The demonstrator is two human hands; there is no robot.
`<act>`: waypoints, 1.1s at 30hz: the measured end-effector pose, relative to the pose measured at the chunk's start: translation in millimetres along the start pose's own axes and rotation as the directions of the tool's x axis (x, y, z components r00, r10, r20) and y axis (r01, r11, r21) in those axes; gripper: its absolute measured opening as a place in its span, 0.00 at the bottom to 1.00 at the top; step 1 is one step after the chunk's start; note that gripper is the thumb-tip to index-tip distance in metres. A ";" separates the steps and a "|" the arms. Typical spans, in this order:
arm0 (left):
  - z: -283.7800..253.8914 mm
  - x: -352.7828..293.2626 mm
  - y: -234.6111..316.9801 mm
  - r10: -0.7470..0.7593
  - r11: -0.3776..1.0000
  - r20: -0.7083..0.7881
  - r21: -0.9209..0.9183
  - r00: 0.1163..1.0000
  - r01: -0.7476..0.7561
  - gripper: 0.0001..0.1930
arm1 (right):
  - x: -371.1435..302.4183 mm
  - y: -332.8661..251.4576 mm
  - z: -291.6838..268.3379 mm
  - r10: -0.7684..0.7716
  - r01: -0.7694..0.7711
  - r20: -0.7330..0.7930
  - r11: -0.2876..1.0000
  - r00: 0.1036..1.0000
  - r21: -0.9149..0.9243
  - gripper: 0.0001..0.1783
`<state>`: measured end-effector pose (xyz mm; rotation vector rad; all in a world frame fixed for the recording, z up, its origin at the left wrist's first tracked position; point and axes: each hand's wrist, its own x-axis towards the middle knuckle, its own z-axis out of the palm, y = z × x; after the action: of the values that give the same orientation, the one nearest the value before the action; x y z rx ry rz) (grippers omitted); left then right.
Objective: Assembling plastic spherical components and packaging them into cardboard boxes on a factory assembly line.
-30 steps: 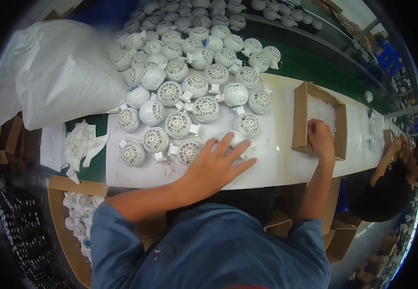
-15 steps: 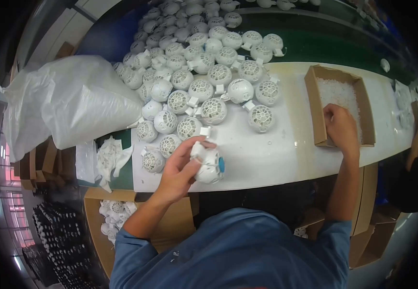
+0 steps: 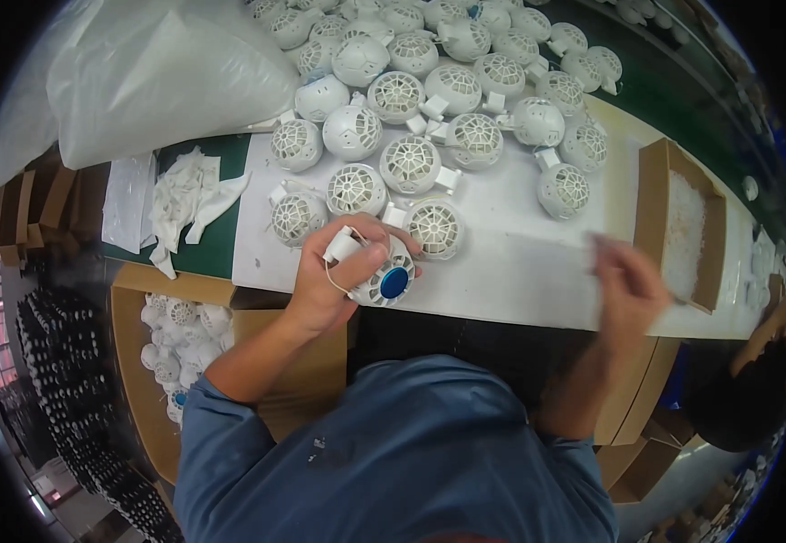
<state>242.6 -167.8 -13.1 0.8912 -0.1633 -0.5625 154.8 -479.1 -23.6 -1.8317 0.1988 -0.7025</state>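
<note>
- Close in, the person in the blue top is leaning over the white table (image 3: 519,271), and their left hand (image 3: 334,281) is wrapping around a small white round fan unit (image 3: 384,276), fingers curled over its top and thumb side pressing a little white tab against it.
- That unit is sitting at the near edge of the table, just in front of the pile, with a blue disc showing at its centre and a thin cord looping beside the wrist.
- It is looking light and stiff, a hollow plastic shell; the slotted grille is probably the weak part, so the solid rim seems the safer place to take hold.
- Over to the right, the right hand (image 3: 628,290) is blurring above the table edge; I cannot tell whether its fingers are spread or pinching anything.
- Just beyond it, an open cardboard box (image 3: 655,190) is lying on the table with something pale inside.
- Further back, a crowd of identical white grilled units (image 3: 411,163) is covering the table, many touching.
- To the far left, crumpled white cloths (image 3: 185,195) are lying on a green surface, and a large white plastic bag (image 3: 157,72) is bulging behind them.
</note>
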 end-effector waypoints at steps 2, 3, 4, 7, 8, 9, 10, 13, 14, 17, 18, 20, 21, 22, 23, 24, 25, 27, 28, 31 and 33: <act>-1.7 -0.2 -3.5 -0.005 1.000 -0.009 -0.025 1.000 0.005 0.08 | -13.1 -24.0 54.6 0.083 -0.083 0.358 0.996 0.930 -0.015 0.08; -3.4 -1.9 -6.7 0.053 0.999 0.021 -0.001 0.998 -0.053 0.10 | -19.0 -31.4 74.0 0.063 -0.095 0.402 0.994 0.913 0.060 0.08; -5.5 -0.8 -10.3 0.103 0.994 0.050 0.022 0.993 -0.105 0.12 | -22.2 -34.4 89.4 0.046 -0.117 0.442 0.984 0.896 0.135 0.08; -4.7 -2.3 -11.9 0.166 0.979 0.088 0.107 0.982 -0.175 0.16 | -22.0 -43.5 112.0 -0.021 -0.098 0.447 0.965 0.894 0.241 0.08; -2.9 -3.0 -10.7 0.190 0.964 0.097 0.170 0.977 -0.205 0.18 | -21.7 -44.5 117.8 -0.037 -0.106 0.449 0.951 0.893 0.289 0.09; -2.3 -3.9 -10.3 0.214 0.945 0.108 0.231 0.971 -0.234 0.20 | -21.7 -45.1 122.2 -0.053 -0.115 0.451 0.935 0.891 0.336 0.09; -2.9 -4.8 -10.6 0.210 0.946 0.106 0.229 0.972 -0.230 0.20 | -22.6 -45.5 123.9 -0.069 -0.123 0.453 0.916 0.889 0.381 0.09; -5.9 -3.3 -11.0 0.257 0.897 0.130 0.336 0.958 -0.286 0.22 | -26.4 -43.1 124.0 -0.039 -0.177 0.474 0.898 0.880 0.402 0.10; -7.2 -2.3 -11.1 0.257 0.898 0.129 0.334 0.958 -0.286 0.22 | -27.0 -42.0 123.9 -0.026 -0.203 0.484 0.888 0.875 0.413 0.10; -10.3 0.2 -11.3 0.280 0.859 0.170 0.396 0.945 -0.325 0.21 | -26.3 -39.0 123.8 -0.015 -0.197 0.461 0.892 0.887 0.407 0.09; -9.8 0.1 -11.8 0.276 0.860 0.172 0.395 0.946 -0.323 0.21 | -26.4 -38.6 123.5 -0.010 -0.194 0.448 0.893 0.894 0.406 0.09; -7.4 -1.3 -12.9 0.259 0.874 0.149 0.384 0.954 -0.297 0.21 | -27.4 -40.1 124.8 0.001 -0.204 0.452 0.893 0.892 0.400 0.09; -6.4 -1.7 -13.2 0.250 0.881 0.138 0.378 0.958 -0.285 0.21 | -27.9 -41.4 125.8 0.009 -0.213 0.457 0.893 0.889 0.396 0.09; -6.6 -2.3 -12.5 0.249 0.880 0.138 0.380 0.959 -0.284 0.21 | -28.0 -42.0 126.6 0.015 -0.223 0.466 0.892 0.885 0.394 0.09; -7.3 -3.2 -11.1 0.215 0.872 0.148 0.416 0.965 -0.258 0.22 | -26.9 -42.1 126.1 0.015 -0.224 0.466 0.891 0.885 0.396 0.09; -7.9 -4.1 -9.6 0.180 0.861 0.157 0.452 0.971 -0.233 0.23 | -24.6 -41.8 124.8 -0.044 -0.137 0.446 0.920 0.894 0.366 0.10; -8.1 -4.9 -8.5 0.145 0.848 0.164 0.487 0.976 -0.208 0.25 | -22.3 -41.6 123.7 -0.105 -0.049 0.429 0.942 0.897 0.333 0.10; -1.1 -4.4 -10.4 0.164 0.865 0.141 0.456 0.976 -0.211 0.27 | -20.7 -42.2 123.4 -0.165 0.039 0.415 0.954 0.895 0.297 0.11; 3.6 -3.6 -12.3 0.182 0.880 0.118 0.423 0.976 -0.215 0.30 | -20.4 -42.6 123.5 -0.179 0.065 0.407 0.958 0.895 0.279 0.11; -4.2 -0.2 -14.5 0.242 0.805 0.211 0.501 0.947 -0.317 0.36 | -21.0 -43.0 123.6 -0.207 0.116 0.395 0.963 0.895 0.243 0.11; -14.2 3.1 -15.5 0.258 0.562 0.452 0.649 0.854 -0.513 0.42 | -23.2 -42.3 123.6 -0.161 0.028 0.437 0.955 0.885 0.295 0.11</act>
<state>244.2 -167.4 -34.3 1.5306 -0.9325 -0.1750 196.0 -353.0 -20.3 -1.6839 -0.2939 -0.3240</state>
